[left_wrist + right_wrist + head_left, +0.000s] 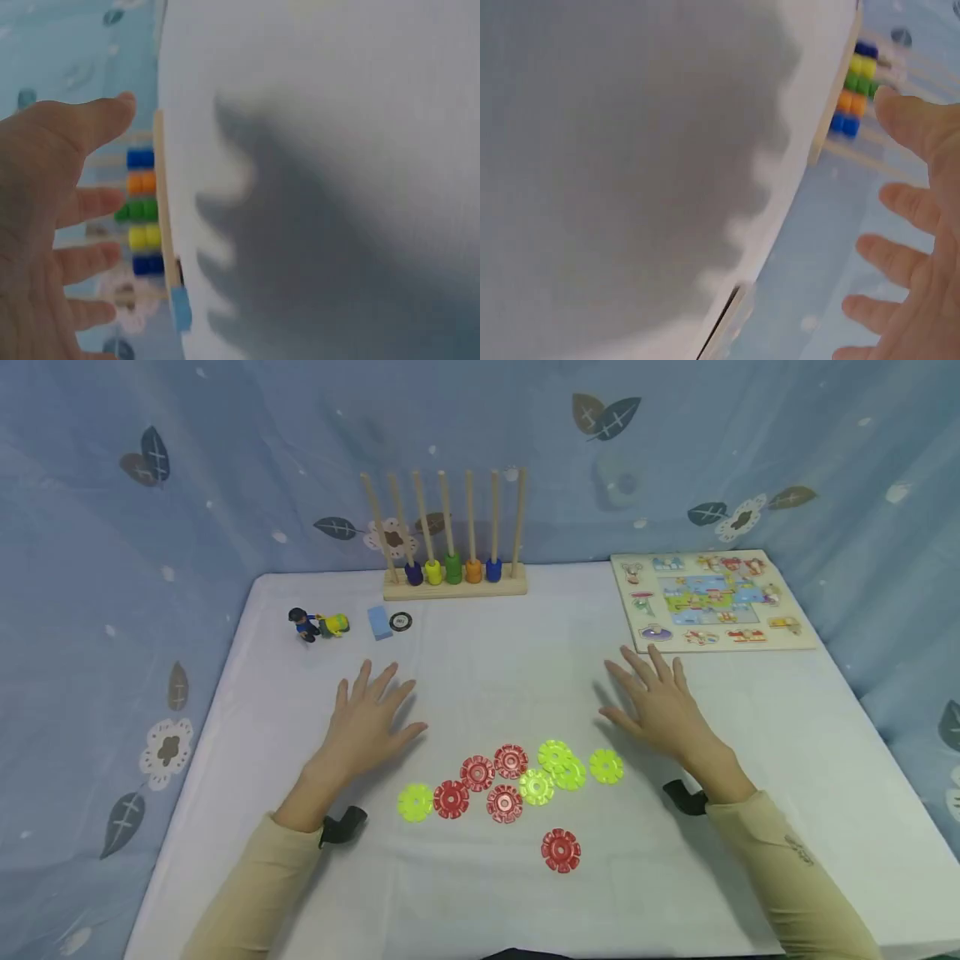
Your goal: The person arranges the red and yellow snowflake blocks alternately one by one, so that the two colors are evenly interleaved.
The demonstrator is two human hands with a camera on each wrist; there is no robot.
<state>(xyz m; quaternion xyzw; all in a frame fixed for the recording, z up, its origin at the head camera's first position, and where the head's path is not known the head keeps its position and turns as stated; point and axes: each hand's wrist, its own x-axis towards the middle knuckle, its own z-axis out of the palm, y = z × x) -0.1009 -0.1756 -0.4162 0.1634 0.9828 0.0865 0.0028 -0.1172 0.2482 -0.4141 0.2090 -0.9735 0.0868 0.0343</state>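
Note:
My left hand (366,725) is spread above the white table, palm down, fingers apart and holding nothing. Its shadow falls on the cloth in the left wrist view. Likewise spread and bare is my right hand (660,706), whose fingertips point toward the wooden puzzle board (627,602). Between and below the hands lie flower-shaped plastic discs. Among the red ones are a red disc (451,799) left of centre and a red disc (561,850) nearest the front. A yellow-green disc (416,802) lies closest to the left hand, another yellow-green disc (606,766) closest to the right.
At the back stands a wooden peg rack (454,592) with coloured beads on several pegs. Left of it lie a blue block (380,622), a black round chip (401,622), a dark-capped toy figure (303,625) and a yellow-green toy figure (334,625). A patterned curtain (480,410) hangs behind.

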